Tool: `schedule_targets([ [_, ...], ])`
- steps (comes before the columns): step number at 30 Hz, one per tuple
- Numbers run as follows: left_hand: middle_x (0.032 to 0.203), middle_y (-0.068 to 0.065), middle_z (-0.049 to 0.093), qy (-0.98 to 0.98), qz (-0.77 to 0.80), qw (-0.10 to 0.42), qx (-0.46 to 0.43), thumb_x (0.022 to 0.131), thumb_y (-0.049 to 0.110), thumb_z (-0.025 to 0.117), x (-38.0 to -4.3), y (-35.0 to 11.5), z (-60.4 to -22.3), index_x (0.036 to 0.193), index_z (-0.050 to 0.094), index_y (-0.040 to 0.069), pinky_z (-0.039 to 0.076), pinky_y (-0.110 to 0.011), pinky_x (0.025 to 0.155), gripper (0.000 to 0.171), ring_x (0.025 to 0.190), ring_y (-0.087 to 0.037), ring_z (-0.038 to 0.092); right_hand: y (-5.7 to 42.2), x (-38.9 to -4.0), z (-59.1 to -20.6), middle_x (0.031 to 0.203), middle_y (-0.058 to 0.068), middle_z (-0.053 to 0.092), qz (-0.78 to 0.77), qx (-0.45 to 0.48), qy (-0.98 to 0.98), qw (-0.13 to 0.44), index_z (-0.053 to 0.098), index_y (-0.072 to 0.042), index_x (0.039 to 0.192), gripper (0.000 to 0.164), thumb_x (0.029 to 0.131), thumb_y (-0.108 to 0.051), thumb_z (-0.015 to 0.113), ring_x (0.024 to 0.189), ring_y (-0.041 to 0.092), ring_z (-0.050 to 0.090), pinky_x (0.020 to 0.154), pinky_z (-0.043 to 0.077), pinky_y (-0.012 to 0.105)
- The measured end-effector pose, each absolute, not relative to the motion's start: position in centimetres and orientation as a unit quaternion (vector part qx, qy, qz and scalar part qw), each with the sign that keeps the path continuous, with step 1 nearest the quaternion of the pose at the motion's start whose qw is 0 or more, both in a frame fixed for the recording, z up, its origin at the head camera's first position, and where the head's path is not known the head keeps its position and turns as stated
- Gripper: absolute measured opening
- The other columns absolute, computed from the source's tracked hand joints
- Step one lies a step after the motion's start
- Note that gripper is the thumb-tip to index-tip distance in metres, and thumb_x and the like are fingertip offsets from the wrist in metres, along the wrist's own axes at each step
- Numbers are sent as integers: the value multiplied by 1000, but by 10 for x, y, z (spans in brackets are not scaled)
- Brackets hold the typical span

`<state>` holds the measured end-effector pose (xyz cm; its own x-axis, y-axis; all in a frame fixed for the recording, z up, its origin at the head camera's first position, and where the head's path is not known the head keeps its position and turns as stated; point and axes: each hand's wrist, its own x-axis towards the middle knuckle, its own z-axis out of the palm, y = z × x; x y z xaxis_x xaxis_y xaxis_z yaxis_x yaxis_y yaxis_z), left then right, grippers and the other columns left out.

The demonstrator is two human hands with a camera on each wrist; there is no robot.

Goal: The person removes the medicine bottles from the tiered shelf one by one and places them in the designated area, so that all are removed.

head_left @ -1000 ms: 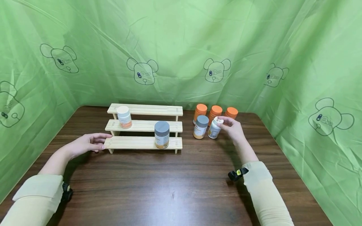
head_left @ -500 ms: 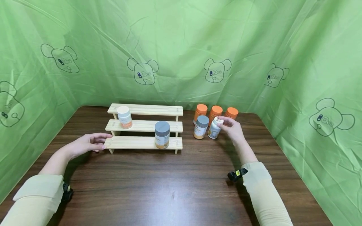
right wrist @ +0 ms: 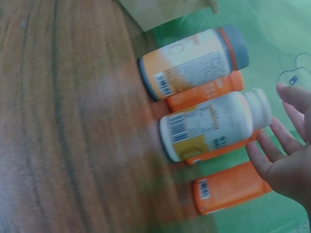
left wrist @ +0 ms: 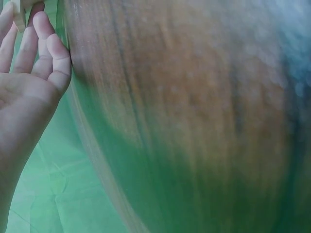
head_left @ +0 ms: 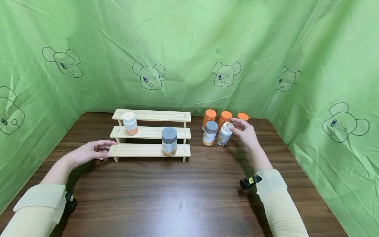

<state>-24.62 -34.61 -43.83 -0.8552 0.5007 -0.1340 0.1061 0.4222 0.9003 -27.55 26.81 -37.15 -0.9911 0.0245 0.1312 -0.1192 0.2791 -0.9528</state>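
My left hand grips the left end of the lowest shelf of a three-step wooden display rack, thumb at the front and index finger along the back. Over on the right, my right hand is at a small white-capped pill bottle that stands upright on the table. In the right wrist view, the fingers are spread and sit apart from the bottle's cap. Beside that bottle stands a grey-capped supplement jar. Several orange jars are lined up behind, one partly covered by the right hand.
On the rack, a white jar stands at the left of the middle shelf, and a grey-capped jar near the right of the lowest one. Green curtains enclose the brown wooden table at the back and sides.
The right thumb and fingers, earlier pinching the white-capped bottle's cap, have loosened and moved slightly right, away from it. The bottle stays in place. My left hand keeps its hold on the rack.
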Motion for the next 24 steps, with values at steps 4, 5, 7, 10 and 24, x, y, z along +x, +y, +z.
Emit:
schedule_targets([
  [4, 118, -2, 59, 817, 508, 195, 190, 91, 10, 61, -246, -346, -438, 139, 40, 2, 54, -35, 72, 53, 96, -8, 62, 265, -272, -356, 133, 25, 50, 603, 31, -795, 62, 51, 2, 132, 49, 87, -7, 66, 127, 36, 44, 88, 43, 18],
  [5, 118, -2, 59, 817, 508, 196, 192, 91, 10, 61, -246, -346, -438, 139, 40, 1, 54, -35, 72, 53, 96, -8, 62, 265, -273, -356, 134, 24, 50, 604, 32, -794, 64, 51, 1, 132, 49, 87, -8, 67, 127, 35, 44, 89, 42, 19],
  [7, 119, -3, 59, 816, 509, 196, 192, 91, 9, 61, -246, -345, -438, 139, 39, 0, 54, -35, 72, 54, 96, -8, 62, 266, -276, -356, 134, 21, 51, 608, 33, -791, 69, 53, -3, 132, 50, 86, -11, 69, 127, 32, 45, 94, 42, 23],
  [10, 119, -5, 58, 814, 511, 195, 192, 91, 8, 60, -246, -345, -438, 139, 39, -1, 54, -35, 72, 54, 96, -9, 62, 267, -278, -355, 135, 16, 51, 609, 40, -789, 77, 54, -7, 132, 50, 85, -17, 71, 127, 27, 45, 101, 39, 30],
  [24, 120, -10, 58, 816, 512, 191, 190, 91, 9, 61, -243, -343, -437, 139, 38, -1, 54, -34, 73, 54, 96, -8, 61, 243, -263, -319, 130, 3, 57, 622, 84, -776, 61, 56, -13, 130, 48, 85, -20, 71, 126, 21, 46, 112, 26, 43],
])
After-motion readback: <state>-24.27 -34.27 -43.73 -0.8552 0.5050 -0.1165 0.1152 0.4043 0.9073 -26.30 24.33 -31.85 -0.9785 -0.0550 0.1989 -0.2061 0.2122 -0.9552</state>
